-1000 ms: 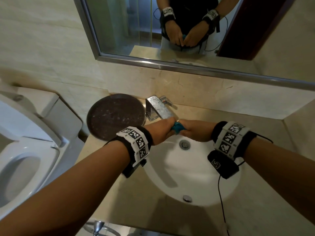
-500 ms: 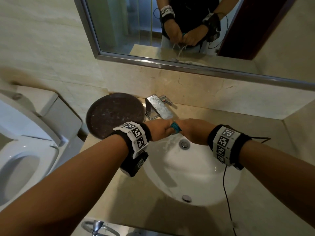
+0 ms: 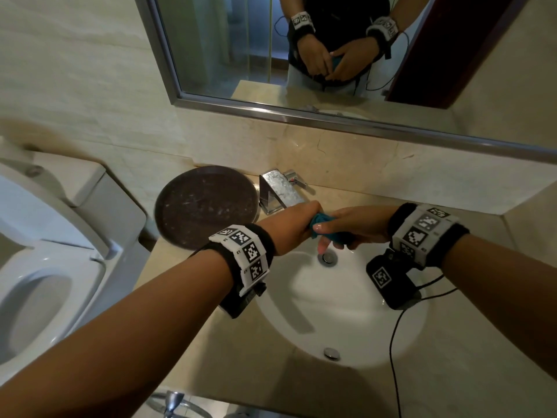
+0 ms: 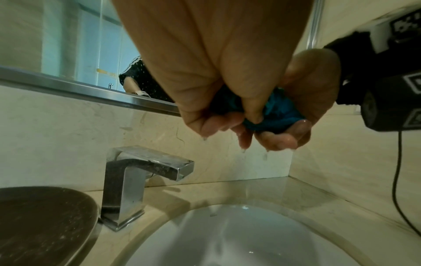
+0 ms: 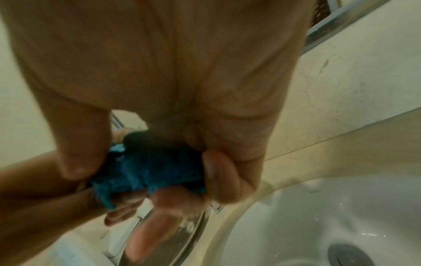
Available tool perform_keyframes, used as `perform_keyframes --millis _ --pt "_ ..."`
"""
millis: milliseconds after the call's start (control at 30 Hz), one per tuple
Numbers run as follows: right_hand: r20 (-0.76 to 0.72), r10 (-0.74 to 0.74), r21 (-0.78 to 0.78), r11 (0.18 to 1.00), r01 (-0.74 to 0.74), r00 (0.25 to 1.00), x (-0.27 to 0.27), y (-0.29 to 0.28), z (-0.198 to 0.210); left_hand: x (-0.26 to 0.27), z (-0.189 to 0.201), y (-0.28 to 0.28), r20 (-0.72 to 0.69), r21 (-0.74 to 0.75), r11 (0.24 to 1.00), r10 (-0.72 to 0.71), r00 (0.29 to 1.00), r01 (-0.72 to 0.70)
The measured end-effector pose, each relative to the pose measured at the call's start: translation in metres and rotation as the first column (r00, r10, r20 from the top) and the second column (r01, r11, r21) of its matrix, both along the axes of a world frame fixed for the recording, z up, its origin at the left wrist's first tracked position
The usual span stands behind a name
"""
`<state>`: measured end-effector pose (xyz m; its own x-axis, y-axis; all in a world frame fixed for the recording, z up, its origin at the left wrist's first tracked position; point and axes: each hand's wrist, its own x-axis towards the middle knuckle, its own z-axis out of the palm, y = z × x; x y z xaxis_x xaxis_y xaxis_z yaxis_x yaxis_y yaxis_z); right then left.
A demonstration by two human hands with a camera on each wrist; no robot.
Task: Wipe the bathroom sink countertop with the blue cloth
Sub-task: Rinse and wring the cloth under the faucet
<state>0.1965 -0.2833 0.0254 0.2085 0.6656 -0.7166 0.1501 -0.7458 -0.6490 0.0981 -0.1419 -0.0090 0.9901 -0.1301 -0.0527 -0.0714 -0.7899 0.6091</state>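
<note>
both hands meet above the back of the white sink basin [image 3: 346, 312], just in front of the faucet [image 3: 278, 188], with the blue cloth [image 3: 324, 223] bunched into a wad between them. the left hand [image 3: 297, 226] has its fingers curled tight around one end of the wad; the left wrist view shows its thumb pressing into the blue cloth [image 4: 276, 111]. the right hand [image 3: 358, 224] wraps the other end, its thumb lying across the top and its fingers curled underneath, and the right wrist view shows the blue cloth [image 5: 148, 172] squeezed in its palm. water drops hang from the wet fingertips [image 4: 244, 140]. the cloth is held in the air, clear of the tabletop [image 3: 211, 342], almost directly over the drain [image 3: 327, 257] of the basin. left of the faucet a dark round tray [image 3: 208, 206] rests on the tabletop, its edge jutting past the tabletop's left end. further left of the faucet stands a white toilet [image 3: 45, 267] with its seat down. behind the faucet the stone backsplash rises to a metal-framed mirror [image 3: 235, 49], which reflects both hands and the cloth. a black cable [image 3: 394, 342] hangs from the right wrist across the basin's right rim.
</note>
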Motion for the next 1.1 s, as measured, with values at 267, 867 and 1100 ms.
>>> perform_keyframes --millis 267,867,1100 --pt "0.301 0.048 0.134 0.987 -0.092 0.952 -0.007 -0.004 0.004 -0.002 0.01 0.002 -0.115 -0.232 0.973 -0.042 0.992 0.014" --pt "0.847 0.427 -0.316 0.884 -0.345 0.318 -0.018 0.001 -0.006 0.002 0.005 -0.005 -0.154 0.045 0.999 0.038 0.987 -0.031" --pt "0.885 0.425 -0.332 0.862 -0.384 0.19 -0.019 -0.002 -0.004 0.002 0.002 -0.005 -0.136 0.01 0.999 0.038 0.99 -0.037"
